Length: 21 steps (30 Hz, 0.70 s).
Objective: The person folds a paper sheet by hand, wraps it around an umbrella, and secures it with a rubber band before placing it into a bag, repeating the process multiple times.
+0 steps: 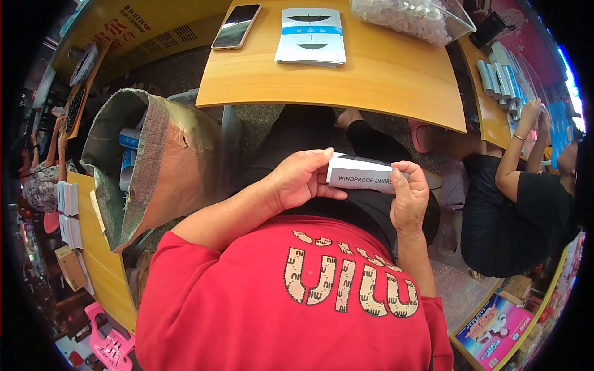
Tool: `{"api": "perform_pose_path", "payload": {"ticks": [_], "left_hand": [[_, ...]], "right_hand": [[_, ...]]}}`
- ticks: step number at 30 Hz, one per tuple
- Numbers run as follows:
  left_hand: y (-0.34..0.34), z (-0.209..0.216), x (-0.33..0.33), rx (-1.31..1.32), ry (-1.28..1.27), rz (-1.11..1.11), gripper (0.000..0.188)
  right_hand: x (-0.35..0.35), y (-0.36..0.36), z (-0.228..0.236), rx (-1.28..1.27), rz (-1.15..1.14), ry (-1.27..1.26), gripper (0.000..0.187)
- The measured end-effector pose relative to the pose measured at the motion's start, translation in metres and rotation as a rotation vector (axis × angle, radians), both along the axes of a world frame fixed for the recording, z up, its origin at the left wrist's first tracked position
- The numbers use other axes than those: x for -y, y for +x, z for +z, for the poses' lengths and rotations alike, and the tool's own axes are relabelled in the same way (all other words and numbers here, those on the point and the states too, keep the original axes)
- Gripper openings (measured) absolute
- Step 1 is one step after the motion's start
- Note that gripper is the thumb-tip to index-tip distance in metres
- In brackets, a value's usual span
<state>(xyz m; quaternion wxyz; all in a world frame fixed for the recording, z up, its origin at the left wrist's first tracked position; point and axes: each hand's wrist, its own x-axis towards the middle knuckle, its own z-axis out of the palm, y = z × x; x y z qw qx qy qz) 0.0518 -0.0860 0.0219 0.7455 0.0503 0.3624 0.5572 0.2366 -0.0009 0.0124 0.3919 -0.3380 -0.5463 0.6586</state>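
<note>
A white printed paper sheet (359, 177), curled or folded into a narrow band, is held level above my lap. My left hand (302, 181) grips its left end, with the thumb on top and the fingers beneath. At the other end, my right hand (409, 196) pinches the paper between thumb and curled fingers. On the table ahead lies a stack of similar flat sheets (309, 46), white with a blue band and umbrella pictures.
The wooden table (346, 86) holds a phone (236, 26) and a clear bin of small translucent pieces (411, 21). A woven sack (167, 148) containing blue-and-white rolls stands at my left. Another person (520, 198) sits at right beside rolled papers (500, 80).
</note>
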Motion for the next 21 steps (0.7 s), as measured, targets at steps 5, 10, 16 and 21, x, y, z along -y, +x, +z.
{"api": "perform_pose_path", "payload": {"ticks": [5,10,16,21], "left_hand": [[0.005,-0.004,0.001,-0.258,0.108,0.005,0.024],[0.0,0.012,0.009,-0.58,0.194,-0.137,0.026],[0.009,0.013,0.012,-0.23,0.178,-0.028,0.027],[0.013,0.002,0.01,-0.362,0.264,-0.039,0.027]], "right_hand": [[0.002,-0.001,0.0,-0.05,-0.033,-0.039,0.016],[-0.002,0.0,0.0,-0.043,-0.023,-0.068,0.013],[-0.002,0.002,-0.001,-0.029,-0.056,-0.012,0.008],[0.0,0.001,-0.001,0.005,-0.069,0.034,0.006]]}}
